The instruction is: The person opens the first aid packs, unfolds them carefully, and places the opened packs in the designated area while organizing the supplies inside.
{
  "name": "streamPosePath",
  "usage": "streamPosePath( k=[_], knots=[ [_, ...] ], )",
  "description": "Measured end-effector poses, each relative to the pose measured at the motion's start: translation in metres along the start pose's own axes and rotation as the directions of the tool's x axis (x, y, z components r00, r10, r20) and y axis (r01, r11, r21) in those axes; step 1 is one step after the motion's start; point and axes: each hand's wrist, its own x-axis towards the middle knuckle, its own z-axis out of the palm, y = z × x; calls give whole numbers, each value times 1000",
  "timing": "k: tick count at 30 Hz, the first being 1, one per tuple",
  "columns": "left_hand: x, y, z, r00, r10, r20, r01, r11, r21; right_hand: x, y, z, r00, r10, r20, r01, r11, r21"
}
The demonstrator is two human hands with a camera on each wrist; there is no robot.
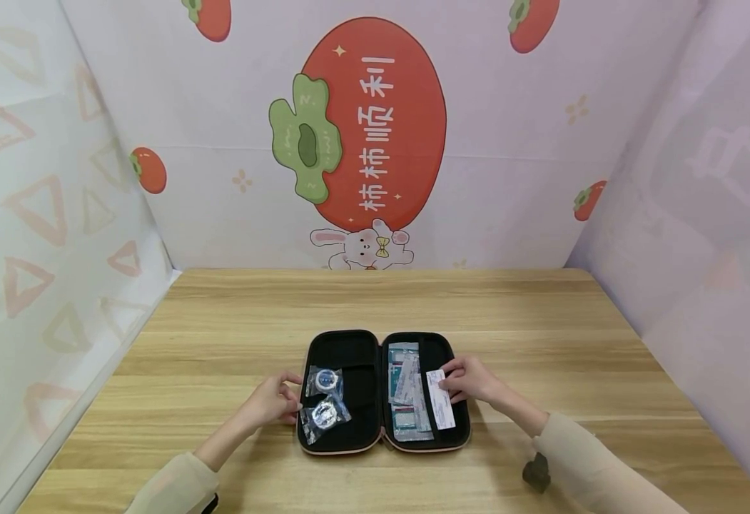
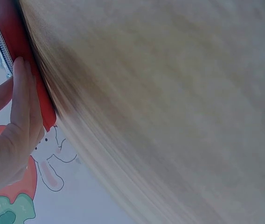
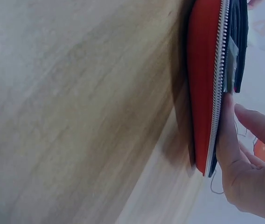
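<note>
A zip case [image 1: 349,444] with a black lining lies spread out on the table, its two halves side by side. Its outside [image 2: 18,35] looks red in the wrist views. My left hand [image 1: 273,401] holds the left rim, fingers along the outer side. Two clear packets, each with a round item [image 1: 327,380], lie in the left half near that hand. At the right rim, my right hand [image 1: 471,379] touches a white packet [image 1: 441,400] with its fingertips. Right of the black strap [image 1: 427,385] sits that white packet; several flat packets [image 1: 403,385] lie left of it.
The wooden table [image 1: 375,300] reaches back to a printed cloth [image 1: 509,200], with more cloth along both sides. A dark object [image 1: 536,472] is by the right sleeve.
</note>
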Motion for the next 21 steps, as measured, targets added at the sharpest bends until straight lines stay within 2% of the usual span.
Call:
streamPosePath(
  k=[8,21],
  knots=[
    [0,1,0,1000,-9,-15,9,1000,5,-5,-4,-3,1000,6,-20,-6,1000,16],
    [1,0,0,1000,-5,-10,5,1000,-4,-5,-6,13,1000,9,-27,-6,996,85]
  ],
)
